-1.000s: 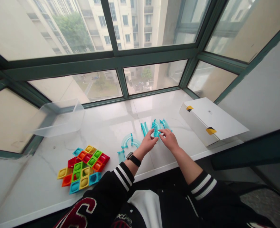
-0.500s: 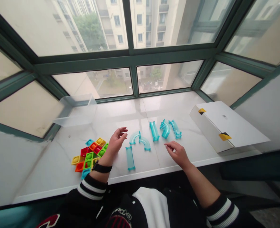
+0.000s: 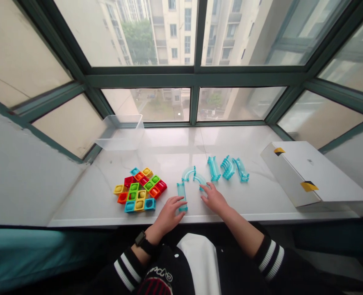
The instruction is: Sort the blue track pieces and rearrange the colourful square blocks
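Observation:
My left hand is at the near end of a straight translucent blue track piece, fingers apart and partly over it. Whether they touch it I cannot tell. My right hand reaches the lower end of a curved blue track piece, its fingers spread and the fingertips at or just beside that end. Another curved track piece adjoins it on the left, and together they form an arch above the straight piece. No piece is lifted off the white ledge.
Three stacks stand farther right: straight tracks, curved tracks and more tracks. Colourful blocks lie on the left of the ledge. A clear plastic bin is behind them; a white box sits at the right.
My left hand has come down toward the ledge's front, to the straight piece. My right hand has shifted left to the curved piece. The camera view has turned left; the track pieces keep their arrangement.

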A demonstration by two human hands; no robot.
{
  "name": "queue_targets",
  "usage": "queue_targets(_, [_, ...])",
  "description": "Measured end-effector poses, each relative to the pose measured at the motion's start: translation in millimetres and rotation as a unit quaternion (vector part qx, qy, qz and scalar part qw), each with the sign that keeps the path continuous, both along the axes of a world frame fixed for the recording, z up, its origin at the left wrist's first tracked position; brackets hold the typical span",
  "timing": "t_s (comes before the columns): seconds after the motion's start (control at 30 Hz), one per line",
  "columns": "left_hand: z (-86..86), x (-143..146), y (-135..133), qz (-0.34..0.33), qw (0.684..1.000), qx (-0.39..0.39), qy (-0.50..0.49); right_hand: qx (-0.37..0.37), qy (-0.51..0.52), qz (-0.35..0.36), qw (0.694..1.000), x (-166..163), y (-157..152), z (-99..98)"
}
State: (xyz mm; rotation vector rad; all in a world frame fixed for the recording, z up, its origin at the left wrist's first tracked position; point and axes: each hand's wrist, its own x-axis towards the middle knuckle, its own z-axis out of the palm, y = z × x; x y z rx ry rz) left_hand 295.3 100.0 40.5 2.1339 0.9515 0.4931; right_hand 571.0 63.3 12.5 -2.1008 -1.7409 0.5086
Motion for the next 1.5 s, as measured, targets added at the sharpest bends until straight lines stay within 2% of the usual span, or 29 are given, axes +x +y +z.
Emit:
queue_targets(0.27, [-11.8,-4.4,-4.0,0.031,0.999,-0.007,0.004,0.0,0.039,0.022,0.999,-1.9,-15.0,-1.3])
queue_targets(0.5, [-17.1,-3.3,-1.6,0.032,0.999,0.01,0.038,-0.026,0.092,0.054,0.994,-6.0,-37.1,9.7])
queue_targets(0.73, [-18.9,-2.4,-1.5,0.035,0.998,0.014,0.046,0.009,0.132,0.077,0.988,-3.1,-46.6,15.7])
queue_targets(0.93, [-19.6,-1.1,0.6,0.039,0.999,0.008,0.036,0.002,0.211,0.03,0.977,-0.5,-44.8,17.7])
queue_targets(1.17, [-20.2,2.1,1.7,0.03,0.998,0.02,0.052,-0.058,0.368,-0.02,0.928,-0.7,-41.9,13.3])
queue_targets(1.3, [-20.0,2.7,2.2,0.023,0.997,0.047,0.051,-0.042,0.426,-0.027,0.903,0.8,-40.7,15.2])
queue_targets(1.5, [-5.0,7.6,0.1,0.038,0.994,0.098,0.014,0.031,0.417,-0.02,0.908,-0.9,-40.8,17.7])
